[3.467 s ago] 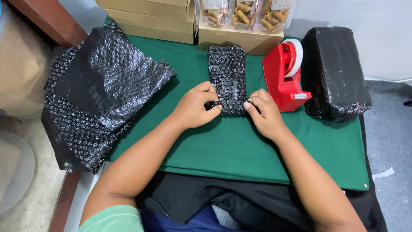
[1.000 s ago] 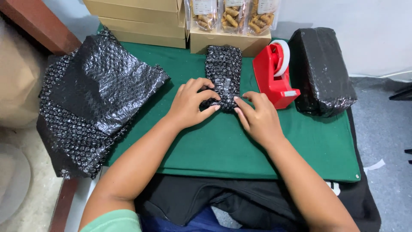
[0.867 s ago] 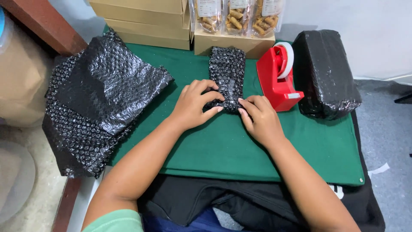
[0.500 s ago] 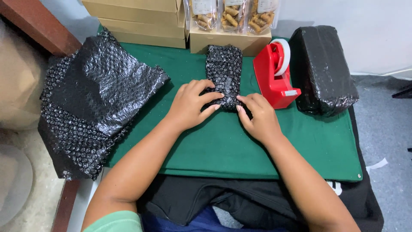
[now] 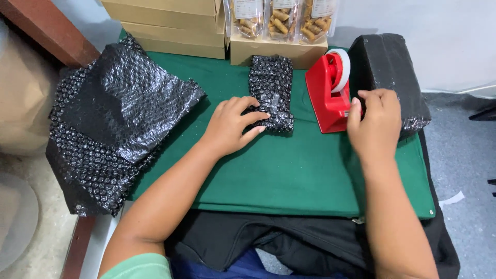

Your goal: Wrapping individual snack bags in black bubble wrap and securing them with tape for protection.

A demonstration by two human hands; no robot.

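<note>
On the green mat (image 5: 289,175), a small parcel (image 5: 271,90) wrapped in black bubble wrap lies lengthwise near the middle — the left hand (image 5: 232,126) presses its near end, fingers spread flat, gripping nothing. At three o'clock from the parcel stands a red tape dispenser (image 5: 328,93); the right hand (image 5: 374,124) rests at its right side, fingers loosely curled — whether it holds tape, I cannot tell. At nine o'clock lies a heap of bubble wrap (image 5: 111,124).

We see a green surface (image 5: 289,181); on it lie a black bubble-wrapped parcel (image 5: 271,93), red tape dispenser (image 5: 329,93), bubble-wrap sheets (image 5: 119,119), a larger wrapped block (image 5: 390,77) and cardboard boxes (image 5: 170,26).
</note>
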